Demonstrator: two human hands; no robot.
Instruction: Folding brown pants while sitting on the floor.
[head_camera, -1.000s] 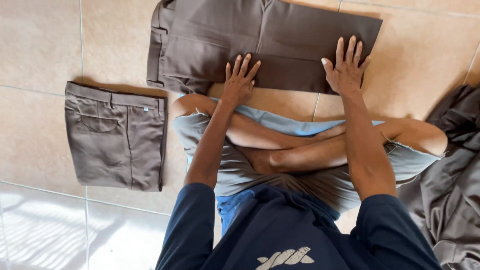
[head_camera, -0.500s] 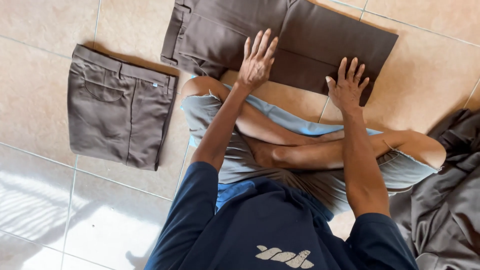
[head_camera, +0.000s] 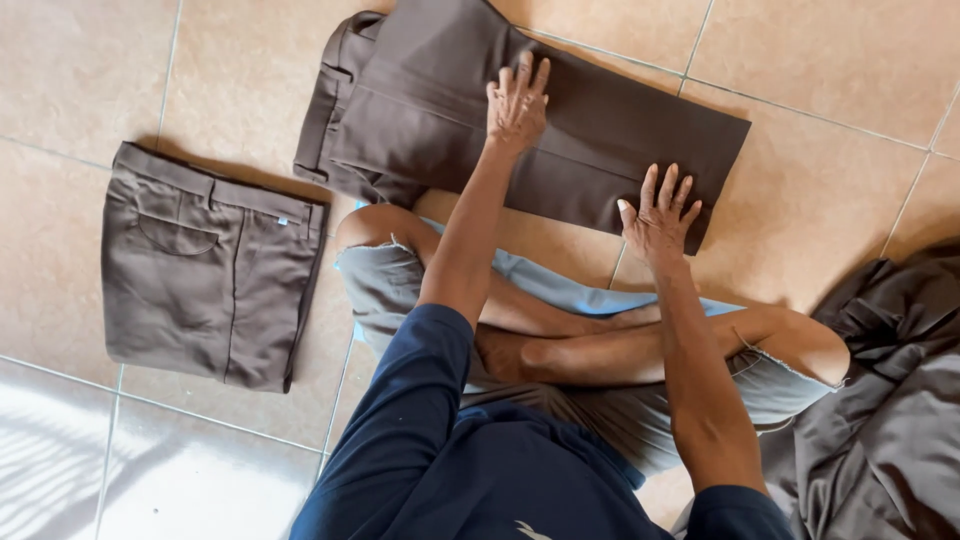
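- dark brown trousers on tile floor, mid-fold
- left hand, right hand: fingers spread flat, pressing, gripping nothing
- next likely needs another fold; folded pair lies left

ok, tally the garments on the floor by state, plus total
Brown trousers being flattened under both hands: 1
Folded brown trousers lying apart on the tiles: 1
Loose heap of dark grey-brown cloth, pieces uncountable: 1
Total: 3
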